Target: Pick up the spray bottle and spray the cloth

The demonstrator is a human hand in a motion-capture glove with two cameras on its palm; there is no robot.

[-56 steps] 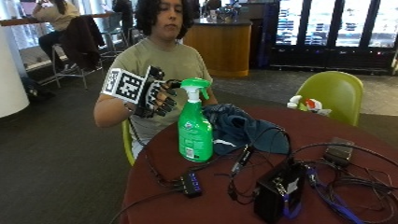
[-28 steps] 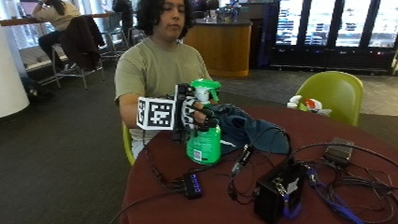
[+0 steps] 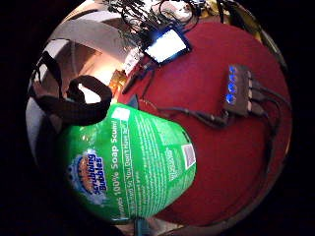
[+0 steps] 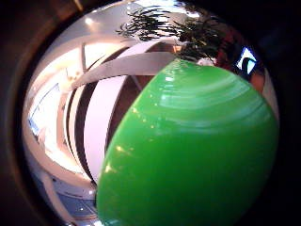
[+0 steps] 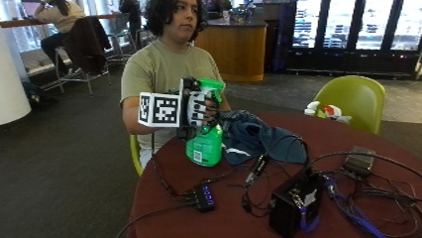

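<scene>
Spray bottle (image 5: 205, 144): glossy green plastic, printed paper-like label showing in little-finger palm view. Cloth (image 5: 254, 141): soft dark blue fabric, lying crumpled. Table (image 5: 342, 136): matt red surface. Right hand (image 5: 198, 106) wearing black glove.

1. The spray bottle (image 5: 206, 141) is positioned near the table (image 5: 409, 148) edge closest to the seated person, tilted, with its base close to the tabletop; contact cannot be confirmed.
2. The right hand (image 5: 198, 106) is located at the bottle's neck, on the person's side.
3. The cloth (image 5: 260, 141) lies on the table just beside the bottle, on the side away from the hand.
4. A hub (image 5: 204, 197) is placed in front of the bottle, toward the camera.
5. A box (image 5: 296, 206) stands beyond the hub, among cables (image 5: 369, 193).
6. A chair (image 5: 352, 99) is set behind the table.
</scene>
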